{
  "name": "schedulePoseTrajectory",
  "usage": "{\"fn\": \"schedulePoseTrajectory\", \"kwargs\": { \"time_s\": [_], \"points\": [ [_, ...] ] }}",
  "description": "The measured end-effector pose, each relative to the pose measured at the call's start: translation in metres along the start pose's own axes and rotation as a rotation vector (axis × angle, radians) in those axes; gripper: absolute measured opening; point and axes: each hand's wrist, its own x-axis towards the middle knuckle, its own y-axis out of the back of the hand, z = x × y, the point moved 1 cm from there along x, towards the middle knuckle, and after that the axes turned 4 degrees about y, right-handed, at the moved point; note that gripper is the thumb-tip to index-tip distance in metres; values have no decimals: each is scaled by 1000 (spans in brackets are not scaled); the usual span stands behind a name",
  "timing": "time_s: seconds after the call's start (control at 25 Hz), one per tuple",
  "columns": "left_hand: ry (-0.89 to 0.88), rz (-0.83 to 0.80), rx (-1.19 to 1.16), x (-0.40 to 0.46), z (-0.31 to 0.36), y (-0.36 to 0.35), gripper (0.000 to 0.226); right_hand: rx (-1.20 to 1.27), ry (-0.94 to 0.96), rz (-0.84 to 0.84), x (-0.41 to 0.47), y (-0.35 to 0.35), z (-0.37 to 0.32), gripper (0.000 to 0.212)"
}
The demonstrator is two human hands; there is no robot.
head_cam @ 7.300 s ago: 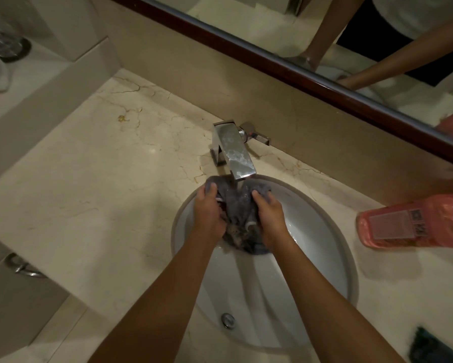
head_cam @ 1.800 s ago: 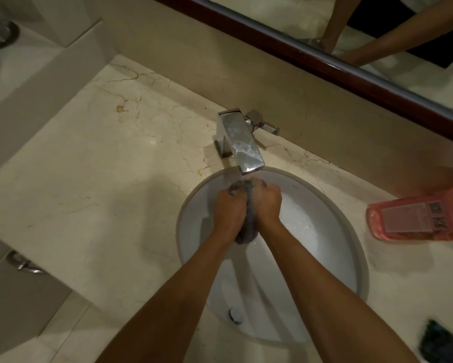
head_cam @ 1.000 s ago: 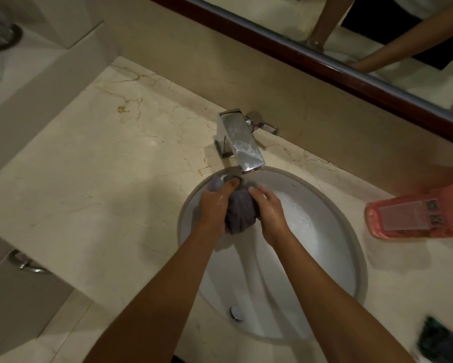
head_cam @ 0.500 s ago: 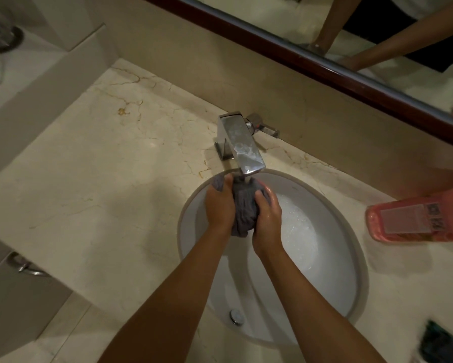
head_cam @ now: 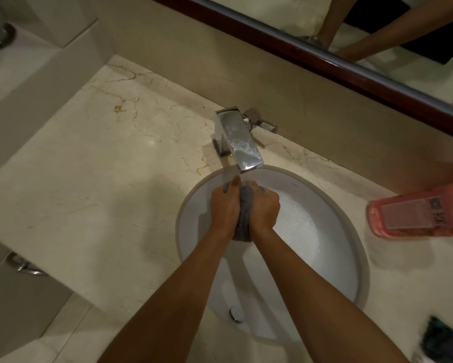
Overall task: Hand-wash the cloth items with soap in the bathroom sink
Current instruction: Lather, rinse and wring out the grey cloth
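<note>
I grip the bunched grey cloth [head_cam: 243,218] between my left hand [head_cam: 224,209] and right hand [head_cam: 263,209], fingers curled tight around it, under the tap [head_cam: 242,145] at the sink's [head_cam: 351,231] back edge; squeezing evenly along its length should press suds through.

counter [head_cam: 94,184]: cracked beige marble | on it: chrome faucet [head_cam: 237,138], pink bottle [head_cam: 419,214] lying flat

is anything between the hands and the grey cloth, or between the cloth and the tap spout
Nothing visible. The left hand and right hand both grip the grey cloth directly, squeezing it between them over the sink. The faucet spout sits just above the cloth's top, with only open air between.
</note>
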Motion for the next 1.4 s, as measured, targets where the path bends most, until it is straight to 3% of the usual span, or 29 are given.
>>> {"fn": "schedulePoseTrajectory", "kwargs": {
  "time_s": [0.08,0.16,0.28,0.4,0.48,0.72,0.84,0.92,1.0,1.2,1.4],
  "points": [
    [-50,17,84,-8,1,-5,35,-97,-33,-107,14,2,-1,19],
    [-68,27,75,-13,1,-6,33,89,-44,-66,9,6,-6,26],
    [-35,127,5,0,2,2,39,201,79,-37,-19,6,-9,32],
    [23,99,-17,8,1,3,39,65,211,22,-33,-3,-7,34],
    [25,66,30,4,0,0,39,-7,148,116,-16,-5,-9,36],
    [-50,61,188,7,5,-2,41,-79,-11,19,10,-1,-10,31],
    [-35,131,133,18,9,3,39,43,125,27,-24,-10,-11,29],
    [-28,126,68,21,9,2,36,-21,215,69,-29,-11,-16,26],
    [-26,98,53,15,11,-1,33,-43,177,127,-13,-8,-19,31],
    [-41,87,159,9,6,-4,32,-11,-12,50,9,-2,-13,35],
    [16,87,108,28,13,6,29,54,279,8,-30,-9,-7,15]
  ]
}}
